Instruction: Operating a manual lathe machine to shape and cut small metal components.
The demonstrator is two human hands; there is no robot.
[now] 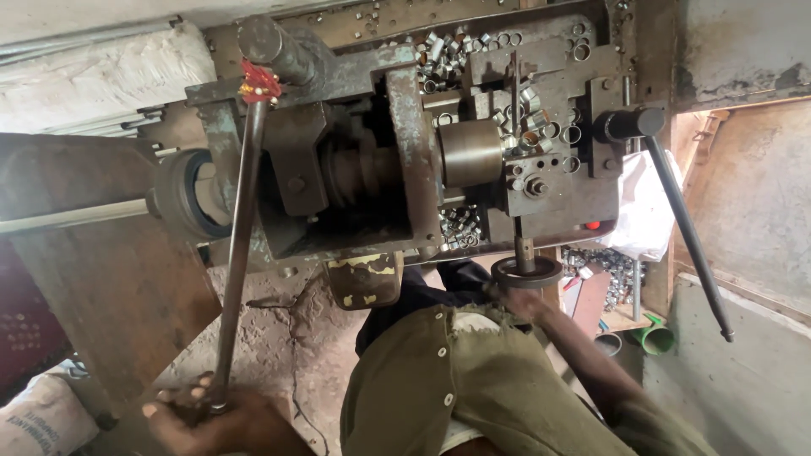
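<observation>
My left hand (pixel 198 414) is closed around the lower end of a long steel lever (pixel 236 253). The lever runs up to a red-tipped pivot (pixel 258 83) at the top of a worn, greasy lathe-like machine (pixel 405 169). My right arm reaches up from the lower right, and my right hand (pixel 512 299) grips the underside of a small round black handwheel (pixel 527 272) on the machine's near edge. A smooth metal cylinder (pixel 470 152) sits on the spindle in the middle of the machine. Small metal rings (pixel 456 46) lie heaped on the machine bed.
A second black lever (pixel 688 232) hangs down at the right from a knob. More rings fill a box (pixel 610 268) beside a white bag (pixel 644 211). A green cup (pixel 655 339) stands lower right. A belt pulley (pixel 180 194) is at the left, and a white sack (pixel 42 418) is at the bottom left.
</observation>
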